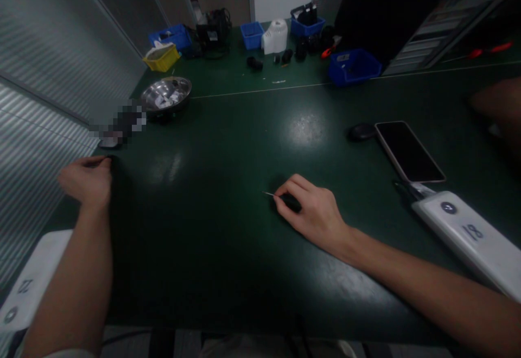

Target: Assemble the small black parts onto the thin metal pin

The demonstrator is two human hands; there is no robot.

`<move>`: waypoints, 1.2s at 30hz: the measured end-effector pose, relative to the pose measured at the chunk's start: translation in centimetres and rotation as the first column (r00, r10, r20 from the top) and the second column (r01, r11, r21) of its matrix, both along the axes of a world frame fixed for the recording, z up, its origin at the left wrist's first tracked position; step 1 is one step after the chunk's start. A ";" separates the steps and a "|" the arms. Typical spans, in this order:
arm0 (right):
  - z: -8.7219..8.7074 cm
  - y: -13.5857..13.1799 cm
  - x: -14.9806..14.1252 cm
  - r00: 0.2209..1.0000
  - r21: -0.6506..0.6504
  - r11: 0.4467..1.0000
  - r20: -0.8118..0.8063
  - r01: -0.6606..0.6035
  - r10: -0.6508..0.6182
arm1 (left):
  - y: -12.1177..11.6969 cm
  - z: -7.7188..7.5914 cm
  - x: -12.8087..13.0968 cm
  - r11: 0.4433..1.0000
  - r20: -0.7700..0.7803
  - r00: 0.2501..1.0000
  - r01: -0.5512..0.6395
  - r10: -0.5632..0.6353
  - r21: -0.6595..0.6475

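My right hand (315,209) rests on the dark green table (195,238), its thumb and fingertips pinched together. A thin, pale, pin-like piece (267,193) sticks out of that pinch to the left. The dark patch under the curled fingers is too dim to tell apart from shadow. At the left side of the table, my left hand (87,179) is closed, with thumb and fingers pressed together. Something small and dark shows at its fingertips, but I cannot make out what it is. Just beyond the left hand lies a dark flat object (109,144), partly blurred out.
A metal bowl (185,89) with white pieces stands back left. Along the back are a yellow bin (163,61), blue bins (356,70) and a white housing (275,37). To the right lie a mouse (361,132), phone (409,152) and white power bank (468,238). Another person's arm (499,108) shows far right.
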State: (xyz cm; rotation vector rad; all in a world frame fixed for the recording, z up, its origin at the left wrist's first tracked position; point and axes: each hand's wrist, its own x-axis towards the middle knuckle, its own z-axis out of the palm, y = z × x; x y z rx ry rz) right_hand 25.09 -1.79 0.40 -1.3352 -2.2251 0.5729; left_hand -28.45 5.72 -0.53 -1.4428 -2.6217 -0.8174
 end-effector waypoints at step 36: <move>0.2 0.0 -0.2 0.998 0.003 0.998 0.004 0.057 -0.057 | -5.1 1.7 28.0 0.371 0.380 0.326 0.927 -0.866 0.050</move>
